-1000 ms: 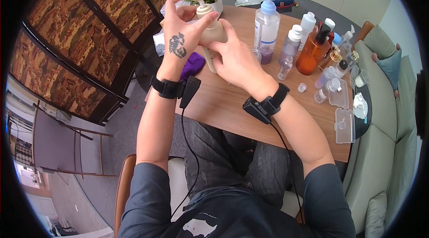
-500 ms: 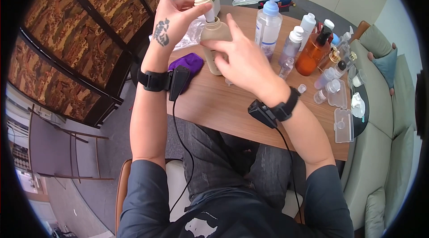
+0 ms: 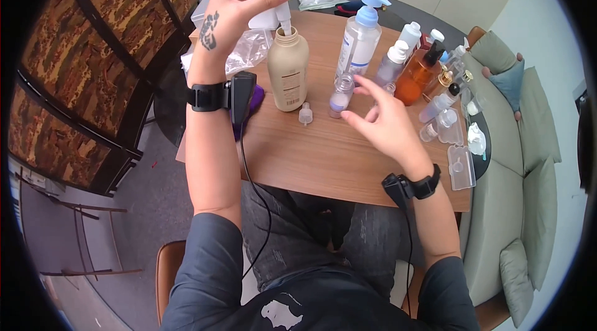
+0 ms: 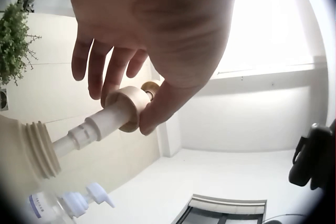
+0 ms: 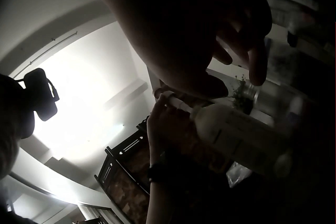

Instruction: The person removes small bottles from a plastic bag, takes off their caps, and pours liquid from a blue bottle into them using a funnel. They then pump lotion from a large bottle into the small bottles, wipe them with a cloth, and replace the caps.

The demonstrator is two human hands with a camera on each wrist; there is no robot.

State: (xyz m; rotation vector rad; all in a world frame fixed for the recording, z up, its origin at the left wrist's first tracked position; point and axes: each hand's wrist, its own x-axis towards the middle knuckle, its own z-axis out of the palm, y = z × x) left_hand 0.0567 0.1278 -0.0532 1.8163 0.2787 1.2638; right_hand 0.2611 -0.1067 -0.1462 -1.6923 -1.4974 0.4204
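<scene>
My left hand [image 3: 233, 10] pinches the collar of a cream pump head [image 4: 126, 106] between thumb and fingers. The pump is raised, and the lower end of its white tube [image 4: 86, 132] is still in the threaded neck of the beige bottle [image 3: 288, 73], which stands upright on the table. Fingers spread, my right hand [image 3: 392, 122] is at a small clear bottle [image 3: 341, 97], its thumb and forefinger on either side of it. A small clear cap [image 3: 305, 114] stands between the two bottles. The right wrist view is dark.
A large clear bottle with a blue pump [image 3: 360, 38] stands behind the small one. An amber pump bottle [image 3: 413, 79] and several other bottles crowd the right side. Crumpled plastic wrap [image 3: 250, 51] and a purple cloth [image 3: 256, 101] lie at left. A clear box [image 3: 461, 169] sits near the right edge.
The left hand has raised the pump head from the beige bottle's neck. My right hand has left that bottle and moved right to the small clear bottle.
</scene>
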